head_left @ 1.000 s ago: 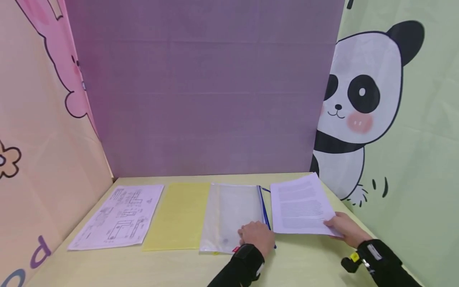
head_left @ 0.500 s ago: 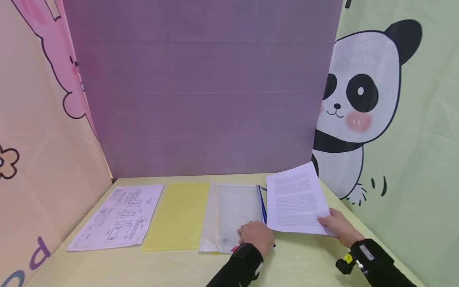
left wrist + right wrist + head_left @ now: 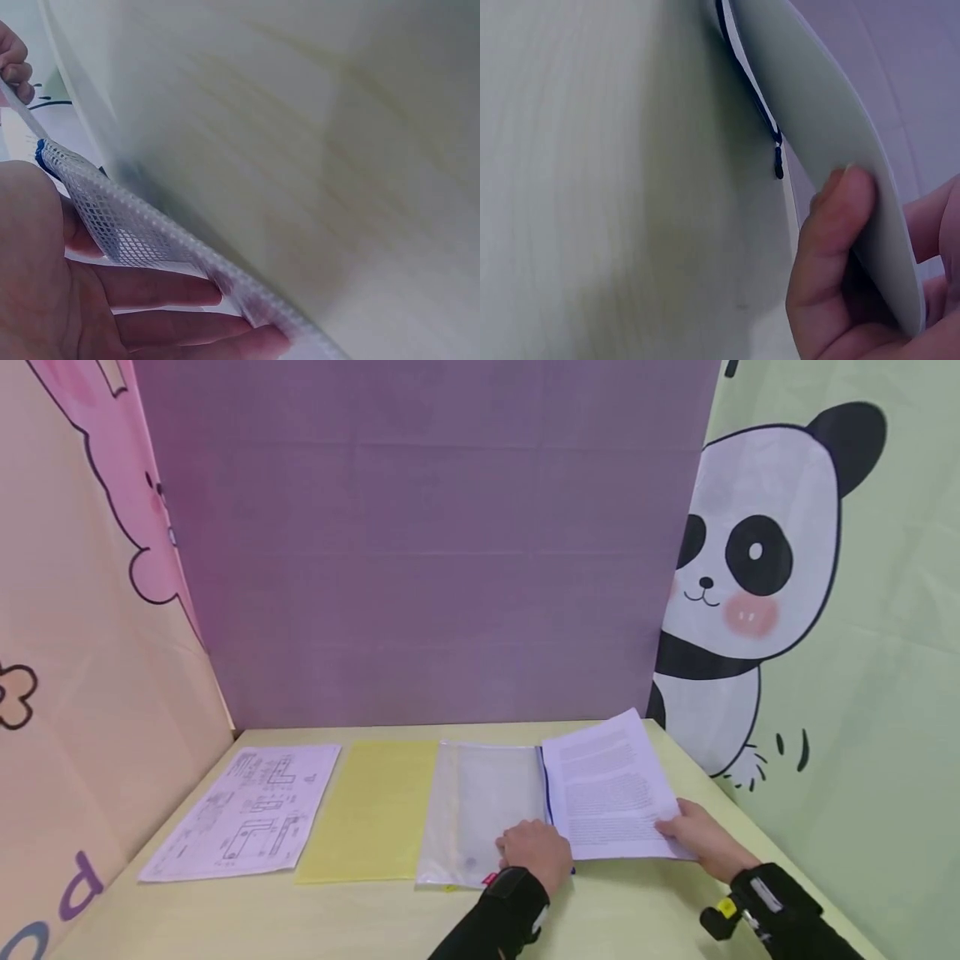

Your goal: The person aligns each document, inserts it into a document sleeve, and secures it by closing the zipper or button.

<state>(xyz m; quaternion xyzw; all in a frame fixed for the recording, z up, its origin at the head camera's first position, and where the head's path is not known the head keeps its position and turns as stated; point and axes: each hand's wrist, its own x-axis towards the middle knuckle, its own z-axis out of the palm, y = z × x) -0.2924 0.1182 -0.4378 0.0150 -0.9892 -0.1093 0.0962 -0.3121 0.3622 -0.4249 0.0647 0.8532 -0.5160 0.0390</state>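
In the head view, my left hand (image 3: 534, 856) holds the right-hand lower corner of a clear zipper document pouch (image 3: 480, 793) with a blue zip. The left wrist view shows mesh-patterned plastic (image 3: 120, 225) running across my fingers. My right hand (image 3: 708, 839) grips printed paper (image 3: 611, 793) by its lower right corner, thumb on top. The paper is raised off the table and tilted, its left edge at the blue zip. Whether that edge is inside the pouch, I cannot tell. In the right wrist view, thumb and fingers clasp the bent paper (image 3: 832, 105) near the zip's loose end (image 3: 778, 161).
Left of the pouch lies a yellow folder (image 3: 367, 814), and beyond it a sheet with technical drawings (image 3: 247, 814). All lie on a pale table (image 3: 300, 922). A purple backdrop (image 3: 435, 568) and cartoon-printed side panels (image 3: 847, 693) enclose it.
My right hand has brought the paper leftward, first raising its far edge and then lowering it, so its left edge now meets the zip. The left hand stays almost still on the pouch.
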